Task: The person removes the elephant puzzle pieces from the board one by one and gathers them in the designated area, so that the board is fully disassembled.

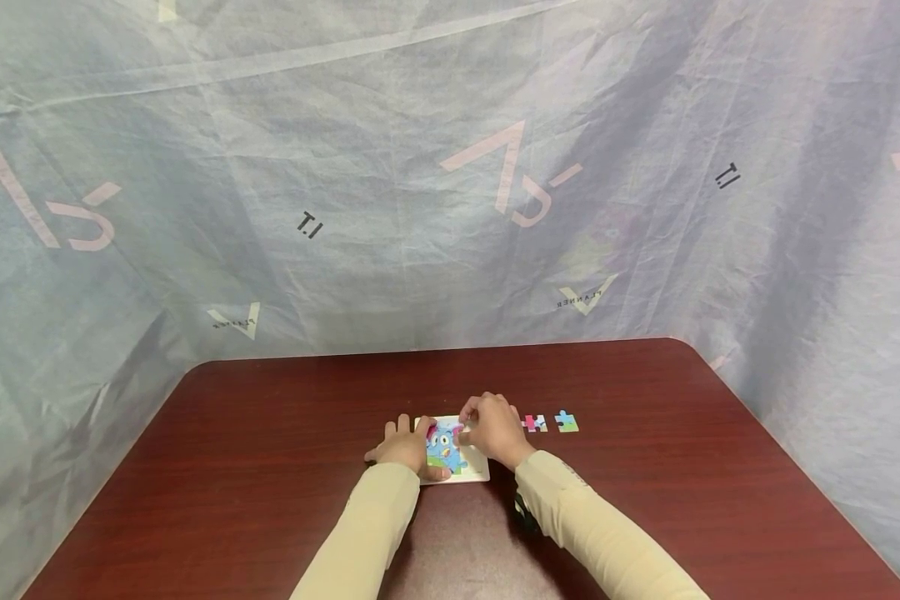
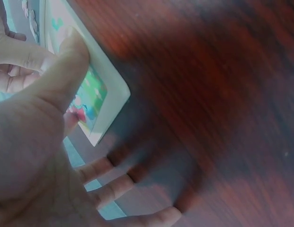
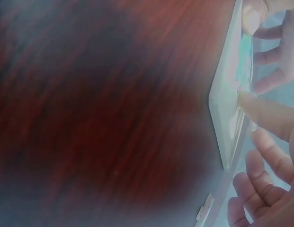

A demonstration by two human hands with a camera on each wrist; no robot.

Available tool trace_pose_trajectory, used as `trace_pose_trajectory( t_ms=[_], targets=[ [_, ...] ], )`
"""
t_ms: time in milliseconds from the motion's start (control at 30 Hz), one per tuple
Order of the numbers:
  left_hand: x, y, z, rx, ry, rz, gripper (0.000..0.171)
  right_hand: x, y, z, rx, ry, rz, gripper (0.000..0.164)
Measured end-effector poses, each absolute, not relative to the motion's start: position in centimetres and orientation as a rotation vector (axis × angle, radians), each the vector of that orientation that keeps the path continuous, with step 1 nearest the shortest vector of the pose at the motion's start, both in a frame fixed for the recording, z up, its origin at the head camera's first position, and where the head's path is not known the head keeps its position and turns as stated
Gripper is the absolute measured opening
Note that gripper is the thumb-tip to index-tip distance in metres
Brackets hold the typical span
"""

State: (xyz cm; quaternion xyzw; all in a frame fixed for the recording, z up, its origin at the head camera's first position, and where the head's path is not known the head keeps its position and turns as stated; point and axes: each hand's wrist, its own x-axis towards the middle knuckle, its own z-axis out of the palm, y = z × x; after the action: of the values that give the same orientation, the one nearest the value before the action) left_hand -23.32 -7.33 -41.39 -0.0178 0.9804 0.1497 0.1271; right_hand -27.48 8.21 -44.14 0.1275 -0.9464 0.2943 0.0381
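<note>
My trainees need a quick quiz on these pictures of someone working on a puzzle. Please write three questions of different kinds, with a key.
1. What is the main colour of the cartoon creature on the puzzle board?

2. In the head view, where do the loose pieces on the table lie?
A) Left of the board
B) Right of the board
C) Between the two sleeves

3. True or false: the thumb of the left hand reaches over the board.

Key
1. Blue.
2. B.
3. True; the head and left wrist views both show it.
</note>
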Motion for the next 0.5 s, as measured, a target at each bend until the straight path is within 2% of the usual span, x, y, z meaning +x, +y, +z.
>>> trace_pose_trajectory(
  t_ms=[500],
  targets=[
    [-23.18,-7.29,-41.25,-0.059,2.844,0.45,0.087,-27.67,8.99,-43.77,0.515,-2.91,0.827,0.024]
  ],
)
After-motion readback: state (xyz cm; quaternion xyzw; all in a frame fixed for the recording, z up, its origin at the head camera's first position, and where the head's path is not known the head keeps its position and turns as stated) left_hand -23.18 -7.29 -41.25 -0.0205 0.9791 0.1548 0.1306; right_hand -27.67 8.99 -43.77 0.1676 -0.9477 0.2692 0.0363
